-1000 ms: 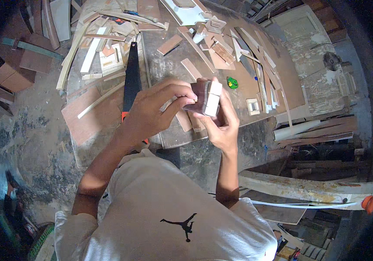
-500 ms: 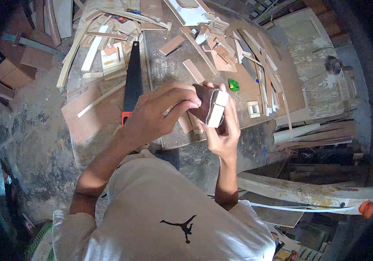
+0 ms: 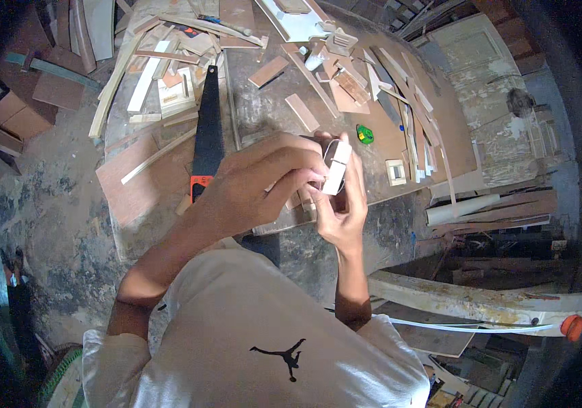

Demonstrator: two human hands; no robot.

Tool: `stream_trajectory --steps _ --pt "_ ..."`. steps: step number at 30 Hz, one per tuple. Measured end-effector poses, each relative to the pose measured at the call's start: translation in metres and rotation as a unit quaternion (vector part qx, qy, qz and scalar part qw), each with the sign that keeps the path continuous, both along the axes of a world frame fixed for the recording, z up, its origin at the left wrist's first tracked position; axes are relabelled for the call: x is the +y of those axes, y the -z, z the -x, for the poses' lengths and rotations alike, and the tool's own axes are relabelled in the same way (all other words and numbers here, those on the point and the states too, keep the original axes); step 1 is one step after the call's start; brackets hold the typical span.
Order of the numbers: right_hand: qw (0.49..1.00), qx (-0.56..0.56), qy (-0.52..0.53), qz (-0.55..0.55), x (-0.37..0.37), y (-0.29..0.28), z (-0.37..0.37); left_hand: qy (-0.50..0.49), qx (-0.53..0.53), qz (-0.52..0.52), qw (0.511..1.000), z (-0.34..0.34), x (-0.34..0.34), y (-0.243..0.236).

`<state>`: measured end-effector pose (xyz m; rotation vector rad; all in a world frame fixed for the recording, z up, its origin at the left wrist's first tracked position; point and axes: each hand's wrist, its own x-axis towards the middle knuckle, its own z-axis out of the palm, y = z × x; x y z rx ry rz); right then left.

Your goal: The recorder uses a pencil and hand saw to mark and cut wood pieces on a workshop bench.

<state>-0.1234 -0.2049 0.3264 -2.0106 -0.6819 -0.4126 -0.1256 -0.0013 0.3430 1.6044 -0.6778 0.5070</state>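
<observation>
Both my hands meet over the near edge of a cluttered workbench [image 3: 263, 109]. My right hand [image 3: 345, 204] grips a small white-painted wooden block [image 3: 336, 168] from below, holding it upright. My left hand [image 3: 257, 180] reaches across from the left, its fingertips pinching the same block at its left side. A dark brown part behind the block is mostly hidden by my fingers. A handsaw [image 3: 206, 132] with a black blade and orange handle lies on the bench just left of my left hand.
Wood strips, offcuts and small frames litter the bench. A green tape measure [image 3: 365, 134] lies right of the block, a small white square frame [image 3: 395, 171] beyond it. A brown board [image 3: 131, 180] sits at the bench's left. Planks and a white pipe [image 3: 461, 207] lie at right.
The white block has turned more upright in my hands and shifted slightly. My left fingers have closed in tighter on it. Both hands stay over the bench's near edge.
</observation>
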Motion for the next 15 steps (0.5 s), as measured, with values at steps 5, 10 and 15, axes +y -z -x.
stream_trajectory --steps 5,10,15 --pt "0.997 0.033 -0.009 -0.076 -0.003 0.007 0.003 -0.004 -0.014 0.010 1.000 -0.011 -0.002 0.006" --pt "0.997 -0.071 -0.013 0.025 0.002 -0.018 0.006 -0.015 -0.023 0.000 1.000 -0.015 0.001 0.012" --pt "0.999 -0.030 0.009 0.022 -0.002 0.004 -0.003 -0.007 -0.014 0.006 1.000 -0.011 -0.003 0.012"
